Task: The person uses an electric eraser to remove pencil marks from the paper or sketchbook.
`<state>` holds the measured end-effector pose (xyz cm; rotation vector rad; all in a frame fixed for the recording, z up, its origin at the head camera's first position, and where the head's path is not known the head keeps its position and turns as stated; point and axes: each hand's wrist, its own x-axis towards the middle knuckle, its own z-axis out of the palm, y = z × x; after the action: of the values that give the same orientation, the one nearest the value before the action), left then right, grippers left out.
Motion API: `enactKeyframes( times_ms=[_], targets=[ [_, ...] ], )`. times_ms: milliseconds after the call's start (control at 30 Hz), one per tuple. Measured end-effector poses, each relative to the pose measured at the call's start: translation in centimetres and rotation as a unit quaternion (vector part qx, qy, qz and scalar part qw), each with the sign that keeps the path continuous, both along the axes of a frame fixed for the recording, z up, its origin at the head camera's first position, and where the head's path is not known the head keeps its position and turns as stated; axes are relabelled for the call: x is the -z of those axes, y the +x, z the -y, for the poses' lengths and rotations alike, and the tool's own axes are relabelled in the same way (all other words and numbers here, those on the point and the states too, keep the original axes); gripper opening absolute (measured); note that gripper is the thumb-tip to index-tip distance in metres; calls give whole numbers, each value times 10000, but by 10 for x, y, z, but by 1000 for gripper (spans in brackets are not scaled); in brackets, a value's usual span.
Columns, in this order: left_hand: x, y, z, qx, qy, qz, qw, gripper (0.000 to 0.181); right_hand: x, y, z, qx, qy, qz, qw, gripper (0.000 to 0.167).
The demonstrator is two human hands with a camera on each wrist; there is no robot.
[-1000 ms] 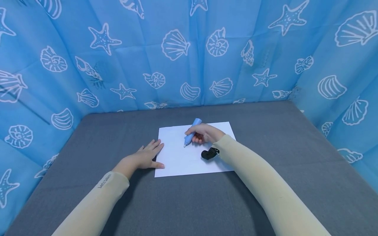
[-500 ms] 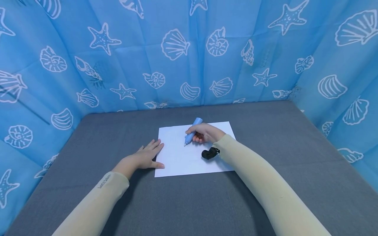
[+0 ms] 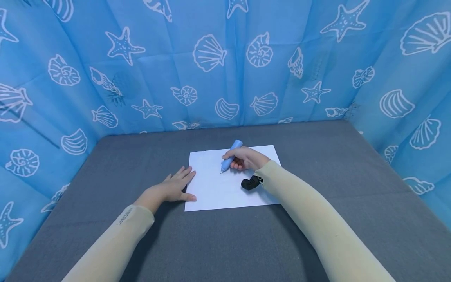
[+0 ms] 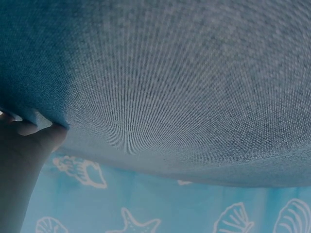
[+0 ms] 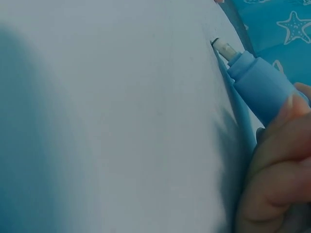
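Right hand (image 3: 245, 157) pinches blue pen (image 3: 226, 165), tip toward 7 o'clock (contact unclear), just 12 o'clock of white paper (image 3: 215, 190)'s middle. Pen probably light, stiff; best held low. Left hand (image 3: 175, 188), fingers spread, rests on 9 o'clock edge. Grey counter (image 3: 211, 246) beneath.

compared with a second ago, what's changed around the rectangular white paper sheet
The bare right hand and the chunky light-blue pen-shaped tool it grips shifted slightly rightward and forward. Nothing was grabbed or released; the bare left hand and rectangular white paper sheet stayed put.
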<state>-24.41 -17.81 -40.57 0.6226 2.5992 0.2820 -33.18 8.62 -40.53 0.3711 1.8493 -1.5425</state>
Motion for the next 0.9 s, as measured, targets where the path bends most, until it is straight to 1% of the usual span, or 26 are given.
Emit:
enactKeyframes(
  times_ms=[367,600,900],
  targets=[
    [0,-1,0,6,-16,85,10000,98,0,-2,-3,28,36,-12,10000,21],
    [0,-1,1,15,8,77,10000,98,-1,1,-4,-160,48,-12,9999,23],
    [1,-1,1,7,-46,72,10000,99,-1,-1,-4,57,13,-30,10000,22]
  ],
)
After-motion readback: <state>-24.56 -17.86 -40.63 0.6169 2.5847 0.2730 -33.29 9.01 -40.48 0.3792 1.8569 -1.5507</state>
